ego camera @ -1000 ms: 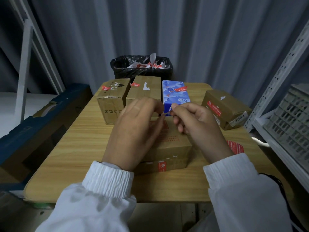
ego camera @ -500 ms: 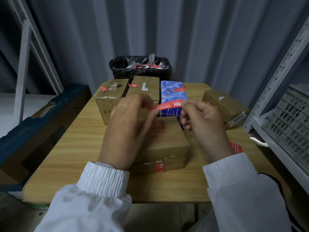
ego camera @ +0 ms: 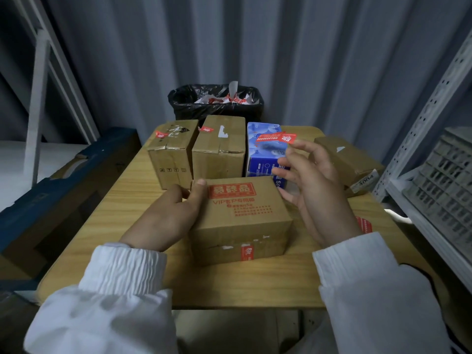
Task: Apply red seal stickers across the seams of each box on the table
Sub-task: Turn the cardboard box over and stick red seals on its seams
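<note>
The box [ego camera: 242, 215] in the middle of the table [ego camera: 107, 226] is gripped at its left edge by the left hand [ego camera: 168, 215], with the thumb laid on top and the fingers curled down the side. A sticker [ego camera: 290, 137] is pinched at the tips of thumb and forefinger of the right hand [ego camera: 316, 190]. It is raised beyond the box's far right corner and not yet laid down, and the other fingers are loosely spread. One seal [ego camera: 247, 252] is already seen across the seam low on the near face, so the held sticker is judged to be meant for another seam of this box.

At the back, the left box [ego camera: 171, 152] and the middle box [ego camera: 218, 149] each carry a red seal at the far top edge. The blue box [ego camera: 260, 159] seems sealed too (its red strip runs into the held sticker in this view, so this is uncertain). On the right box [ego camera: 350, 159], partly hidden by the hand, no seal can be made out. Spare stickers [ego camera: 364, 223] lie near the table's right edge.

The task is judged to be well past halfway.
</note>
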